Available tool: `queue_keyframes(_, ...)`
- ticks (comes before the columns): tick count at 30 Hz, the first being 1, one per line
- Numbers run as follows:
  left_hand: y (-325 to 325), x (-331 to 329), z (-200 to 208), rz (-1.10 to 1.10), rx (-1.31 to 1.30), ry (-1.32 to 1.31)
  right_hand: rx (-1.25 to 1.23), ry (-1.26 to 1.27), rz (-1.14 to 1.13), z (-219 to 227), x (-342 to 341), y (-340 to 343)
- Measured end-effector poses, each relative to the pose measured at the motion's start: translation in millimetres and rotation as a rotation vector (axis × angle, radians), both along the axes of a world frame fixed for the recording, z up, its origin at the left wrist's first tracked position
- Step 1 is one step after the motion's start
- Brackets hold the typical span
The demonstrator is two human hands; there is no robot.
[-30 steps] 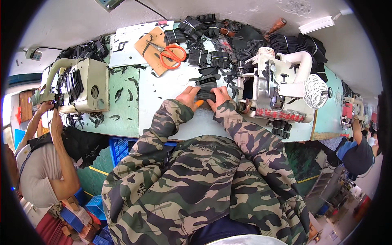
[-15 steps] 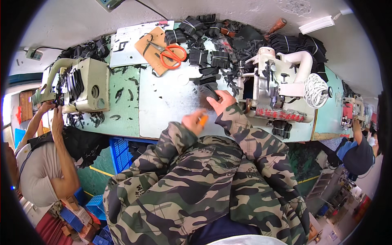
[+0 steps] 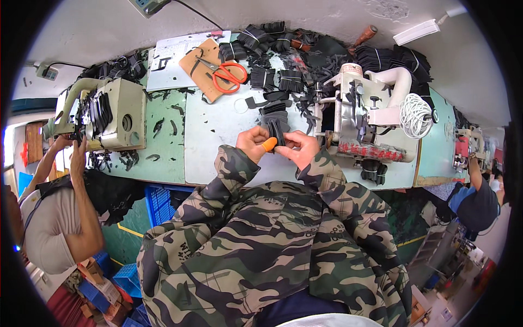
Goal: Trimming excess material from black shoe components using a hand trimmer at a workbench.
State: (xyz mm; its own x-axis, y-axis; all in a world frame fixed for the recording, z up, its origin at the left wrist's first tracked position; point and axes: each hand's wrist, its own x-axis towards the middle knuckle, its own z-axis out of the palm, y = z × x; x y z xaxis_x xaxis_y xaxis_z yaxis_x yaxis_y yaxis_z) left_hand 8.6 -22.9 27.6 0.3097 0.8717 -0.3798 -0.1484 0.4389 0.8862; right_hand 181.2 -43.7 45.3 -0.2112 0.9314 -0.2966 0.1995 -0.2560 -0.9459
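My left hand (image 3: pixel 252 144) and my right hand (image 3: pixel 299 148) meet over the white tabletop near its front edge, both closed on a small bunch of black strips (image 3: pixel 277 129). The strips look like flat leather or fabric pieces and stand on edge between my fingertips. An orange finger cot (image 3: pixel 269 144) covers my left thumb. Just beyond my hands lies a fanned stack of dark grey pieces (image 3: pixel 273 111). Left of that stack, a pale ring (image 3: pixel 241 106) rests on the table beside a dark flat piece.
Orange-handled scissors (image 3: pixel 229 77) lie on a tan board (image 3: pixel 199 68) at the back. Tied black bundles (image 3: pixel 262 78) crowd the far edge. A cream machine (image 3: pixel 353 117) stands close on my right, another (image 3: pixel 121 111) at left. People work at both sides.
My left hand has moved up and right to join the bunch. My right hand has brought the strips slightly nearer, and both hands now hold them.
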Motion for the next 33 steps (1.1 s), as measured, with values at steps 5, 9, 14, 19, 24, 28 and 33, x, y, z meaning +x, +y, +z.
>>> queue_keyframes(5, 2, -1, -1, -0.052, 0.071, 0.064, 0.087, -0.135, 0.007, 6, -3, -2)
queue_keyframes(9, 7, -7, 0, -0.141, -0.007, 0.002, -0.034, -0.016, -0.035, 9, 0, -3)
queue_keyframes(14, 4, -8, -13, -0.13, 0.013, -0.028, -0.252, 0.125, -0.063, 5, 5, -2)
queue_keyframes(19, -16, -22, -44, -0.142, 0.285, 0.66, -0.079, -0.325, 0.054, -47, -6, -14)
queue_keyframes(24, -25, -31, -71, -0.274, 0.98, 0.739, 0.254, -0.642, 0.016, -91, 1, -25)
queue_keyframes(28, -16, -8, -79, -0.296, 1.176, 0.682, 0.201, -0.482, 0.12, -87, -6, -25)
queue_keyframes(33, -10, -4, -56, -0.173, 0.386, 0.675, -0.085, -0.451, 0.156, -64, 3, -3)
